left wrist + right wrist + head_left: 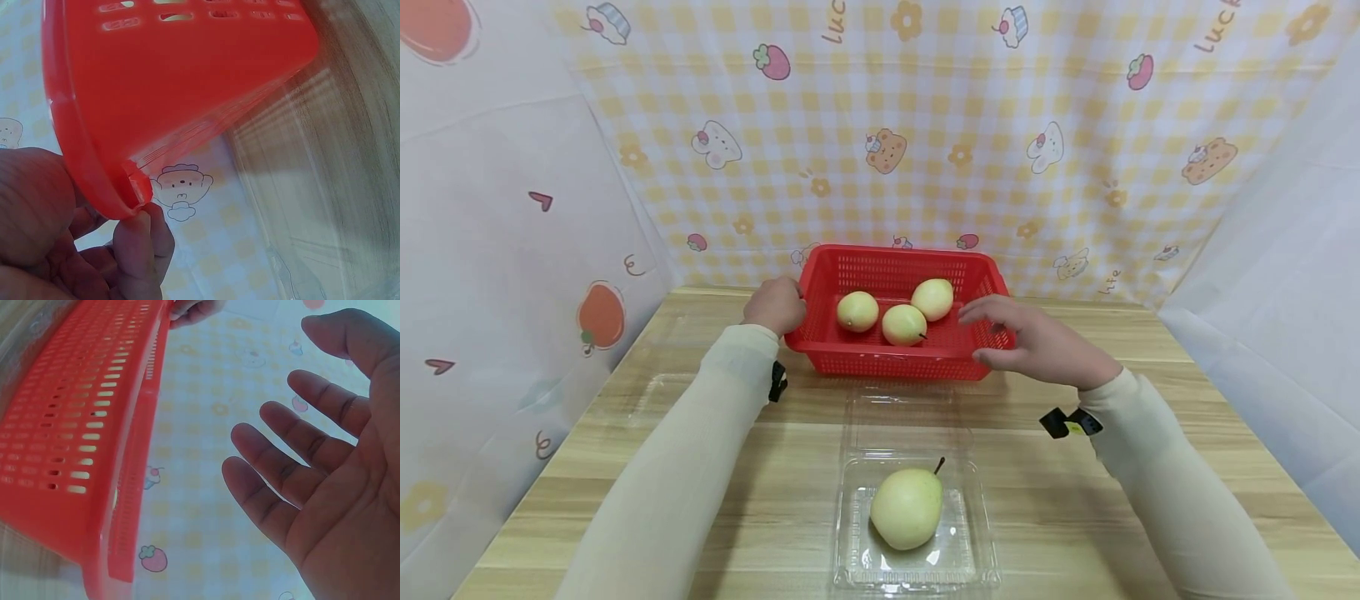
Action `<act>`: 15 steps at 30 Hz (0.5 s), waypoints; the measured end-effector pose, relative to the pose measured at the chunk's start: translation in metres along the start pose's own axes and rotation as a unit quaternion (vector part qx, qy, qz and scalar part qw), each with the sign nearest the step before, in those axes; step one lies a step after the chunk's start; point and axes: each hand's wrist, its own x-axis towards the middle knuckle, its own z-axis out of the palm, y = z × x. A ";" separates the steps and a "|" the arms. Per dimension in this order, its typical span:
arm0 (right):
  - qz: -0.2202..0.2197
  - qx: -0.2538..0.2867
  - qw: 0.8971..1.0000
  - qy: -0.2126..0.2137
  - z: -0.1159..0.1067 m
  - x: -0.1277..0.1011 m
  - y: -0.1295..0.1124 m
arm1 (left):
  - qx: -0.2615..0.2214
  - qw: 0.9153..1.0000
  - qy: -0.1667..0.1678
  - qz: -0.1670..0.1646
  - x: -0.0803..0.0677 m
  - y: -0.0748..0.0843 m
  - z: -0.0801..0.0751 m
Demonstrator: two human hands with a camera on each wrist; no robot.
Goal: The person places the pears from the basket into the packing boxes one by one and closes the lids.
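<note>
**A:** Where does the red basket (901,360) sit relative to the two hands?

**B:** It stands toward the far edge of the bench (715,467), about midway between the left and right edges, its long axis running left to right. The left hand (775,306) is at the basket's left end, and the left wrist view shows its fingers (140,247) curled against the rim at a corner, so that grip is pinching the rim. The right hand (1026,337) is at the right end, over the near right corner.

**A:** And is the right grip closed on anything?

**B:** No. The right wrist view shows its fingers (281,481) spread and straight, the palm facing the basket's side wall with open air between them. In the head view the fingertips reach over the rim toward the fruit without touching any that I can see.

**A:** Which fruit lies nearest that open hand?

**B:** Three pears (904,324) lie in the basket; the rightmost pear (933,298) is just beside the right fingertips, to their left and slightly farther away. The left hand is clearly farther from it.

**A:** Anything nearer the person?

**B:** A clear plastic box (981,533) lies open by the near edge, directly nearer than the basket, with one pear (907,508) in it, stem pointing away toward the far edge.
</note>
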 end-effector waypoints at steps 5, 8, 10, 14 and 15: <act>0.016 0.014 1.000 0.005 -0.007 0.006 0.004 | -0.001 1.000 0.000 0.000 0.000 0.000 0.000; 0.013 0.009 1.000 0.011 -0.010 0.011 0.008 | -0.005 1.000 -0.001 0.003 -0.001 0.000 0.000; 0.010 0.008 1.000 0.012 -0.012 0.015 0.010 | -0.007 1.000 -0.001 0.003 -0.002 0.000 -0.001; 0.014 0.022 1.000 0.012 -0.014 0.022 0.015 | -0.010 1.000 -0.003 0.001 -0.002 0.000 -0.001; 0.016 0.023 1.000 0.012 -0.014 0.024 0.016 | -0.009 1.000 -0.002 0.001 -0.002 0.000 -0.001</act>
